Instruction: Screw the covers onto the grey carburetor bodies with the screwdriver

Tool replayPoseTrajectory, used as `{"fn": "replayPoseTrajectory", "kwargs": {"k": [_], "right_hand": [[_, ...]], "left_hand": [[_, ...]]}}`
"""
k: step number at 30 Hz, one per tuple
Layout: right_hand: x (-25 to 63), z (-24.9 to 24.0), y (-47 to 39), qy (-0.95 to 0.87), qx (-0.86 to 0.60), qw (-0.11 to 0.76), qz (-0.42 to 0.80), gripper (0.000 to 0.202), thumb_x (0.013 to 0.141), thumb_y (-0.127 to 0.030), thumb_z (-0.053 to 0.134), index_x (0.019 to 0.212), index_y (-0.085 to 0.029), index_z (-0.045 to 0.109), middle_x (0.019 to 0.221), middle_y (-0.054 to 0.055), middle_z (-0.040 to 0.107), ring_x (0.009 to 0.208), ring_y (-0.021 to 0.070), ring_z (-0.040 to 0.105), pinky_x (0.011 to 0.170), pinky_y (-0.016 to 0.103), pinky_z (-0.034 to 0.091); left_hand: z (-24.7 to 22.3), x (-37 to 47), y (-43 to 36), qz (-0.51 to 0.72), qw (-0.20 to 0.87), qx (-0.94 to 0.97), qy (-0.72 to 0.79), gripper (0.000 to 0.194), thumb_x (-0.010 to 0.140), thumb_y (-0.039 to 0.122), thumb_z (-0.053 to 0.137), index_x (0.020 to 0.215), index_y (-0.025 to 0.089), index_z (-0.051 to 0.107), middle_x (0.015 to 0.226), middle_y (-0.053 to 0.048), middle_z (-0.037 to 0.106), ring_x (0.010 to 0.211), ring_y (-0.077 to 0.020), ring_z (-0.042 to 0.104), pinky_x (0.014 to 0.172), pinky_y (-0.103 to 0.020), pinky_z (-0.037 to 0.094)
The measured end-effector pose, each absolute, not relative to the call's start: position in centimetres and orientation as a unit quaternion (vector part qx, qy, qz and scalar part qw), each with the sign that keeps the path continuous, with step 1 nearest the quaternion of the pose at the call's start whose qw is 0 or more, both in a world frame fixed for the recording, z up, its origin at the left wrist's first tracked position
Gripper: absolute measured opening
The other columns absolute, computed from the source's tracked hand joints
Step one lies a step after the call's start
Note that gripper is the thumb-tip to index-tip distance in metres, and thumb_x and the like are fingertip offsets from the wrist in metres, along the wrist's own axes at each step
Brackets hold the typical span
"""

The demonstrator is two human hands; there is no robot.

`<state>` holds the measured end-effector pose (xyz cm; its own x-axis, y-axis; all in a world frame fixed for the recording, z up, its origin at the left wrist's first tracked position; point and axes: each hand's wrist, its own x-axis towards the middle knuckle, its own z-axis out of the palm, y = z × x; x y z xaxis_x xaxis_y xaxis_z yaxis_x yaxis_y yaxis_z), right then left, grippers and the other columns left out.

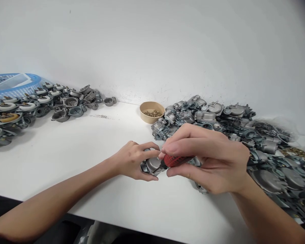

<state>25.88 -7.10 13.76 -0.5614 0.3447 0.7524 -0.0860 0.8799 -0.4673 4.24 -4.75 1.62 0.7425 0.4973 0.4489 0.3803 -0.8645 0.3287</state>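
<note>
Near the middle of the white table, my left hand [134,159] grips a grey metal carburetor [153,164], its fingers round the far side and its thumb along the near edge. My right hand [208,156] is wrapped round the red handle of a screwdriver [175,160]. The screwdriver slants down to the left, and its tip is at the near edge of the carburetor, by my left thumb. My right hand partly covers another metal part [202,188] lying behind it on the table.
A tan bowl [151,119] of small brass screws stands by the wall. Many carburetors [208,117] are piled along the right. Bowl-shaped castings [70,101] and parts with white floats [27,106] lie left, beside a blue basket [37,80].
</note>
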Motion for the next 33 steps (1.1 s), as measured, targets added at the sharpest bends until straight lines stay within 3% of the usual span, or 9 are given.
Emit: {"fn": "replayPoseTrajectory", "kwargs": {"k": [10, 17, 20, 23, 26, 30, 33], "right_hand": [[25.7, 13.7, -7.4, -0.855, -0.105, 0.469, 0.195, 0.036, 0.086, -0.005, 0.077, 0.120, -0.014, 0.071, 0.087, 0.003, 0.071, 0.075, 0.0121, 0.065, 0.060, 0.025, 0.058], [27.8, 15.0, -7.9, -0.856, -0.128, 0.490, 0.106, 0.059, 0.078, 0.000, 0.082, 0.133, -0.015, 0.067, 0.097, 0.006, 0.076, 0.082, 0.0169, 0.072, 0.068, 0.030, 0.064], [28.4, 14.7, -8.9, -0.849, -0.133, 0.511, 0.016, 0.061, 0.076, 0.001, 0.082, 0.133, -0.014, 0.066, 0.100, 0.007, 0.075, 0.088, 0.0192, 0.072, 0.070, 0.031, 0.064], [28.3, 12.5, -10.3, -0.867, -0.159, 0.469, -0.057, 0.040, 0.082, 0.000, 0.075, 0.119, -0.014, 0.071, 0.104, 0.009, 0.072, 0.088, 0.0163, 0.071, 0.070, 0.027, 0.062], [27.8, 8.9, -11.4, -0.889, -0.165, 0.422, -0.070, 0.018, 0.091, -0.007, 0.068, 0.106, -0.016, 0.072, 0.086, 0.004, 0.070, 0.068, 0.0103, 0.064, 0.057, 0.021, 0.055], [27.4, 4.5, -12.0, -0.906, -0.105, 0.364, -0.188, 0.026, 0.082, -0.002, 0.070, 0.101, -0.018, 0.072, 0.092, 0.008, 0.072, 0.075, 0.0163, 0.066, 0.060, 0.027, 0.055], [27.3, 2.5, -12.1, -0.914, -0.114, 0.345, -0.181, 0.027, 0.081, -0.003, 0.068, 0.103, -0.019, 0.072, 0.093, 0.008, 0.071, 0.077, 0.0170, 0.064, 0.060, 0.027, 0.053]], "left_hand": [[1.4, 4.1, -4.5, 0.274, 0.071, 0.931, 0.230, 0.061, 0.088, 0.066, 0.062, 0.132, 0.025, 0.063, 0.116, -0.010, 0.072, 0.077, -0.0191, 0.071, 0.060, -0.028, 0.056], [1.5, 4.2, -4.4, 0.309, -0.003, 0.914, 0.262, 0.052, 0.081, 0.062, 0.067, 0.122, 0.031, 0.070, 0.115, -0.002, 0.075, 0.052, -0.0094, 0.061, 0.044, -0.024, 0.037], [2.0, 3.7, -3.9, 0.309, 0.002, 0.906, 0.288, 0.051, 0.078, 0.059, 0.070, 0.120, 0.030, 0.071, 0.112, -0.001, 0.076, 0.053, -0.0094, 0.062, 0.045, -0.023, 0.037], [2.1, 2.8, -2.7, 0.319, 0.001, 0.890, 0.325, 0.053, 0.078, 0.056, 0.072, 0.123, 0.029, 0.070, 0.113, -0.001, 0.076, 0.063, -0.0125, 0.068, 0.052, -0.023, 0.044], [1.7, 1.9, -1.4, 0.322, -0.002, 0.874, 0.365, 0.054, 0.080, 0.056, 0.072, 0.127, 0.029, 0.068, 0.116, -0.003, 0.075, 0.068, -0.0146, 0.070, 0.057, -0.025, 0.049], [1.1, 1.2, -0.2, 0.337, 0.024, 0.842, 0.420, 0.056, 0.085, 0.056, 0.072, 0.132, 0.027, 0.063, 0.122, -0.006, 0.070, 0.075, -0.0176, 0.070, 0.062, -0.028, 0.053], [0.7, 1.1, 0.2, 0.352, 0.076, 0.827, 0.433, 0.056, 0.087, 0.055, 0.072, 0.134, 0.026, 0.060, 0.127, -0.007, 0.065, 0.078, -0.0180, 0.070, 0.066, -0.030, 0.057]]}}
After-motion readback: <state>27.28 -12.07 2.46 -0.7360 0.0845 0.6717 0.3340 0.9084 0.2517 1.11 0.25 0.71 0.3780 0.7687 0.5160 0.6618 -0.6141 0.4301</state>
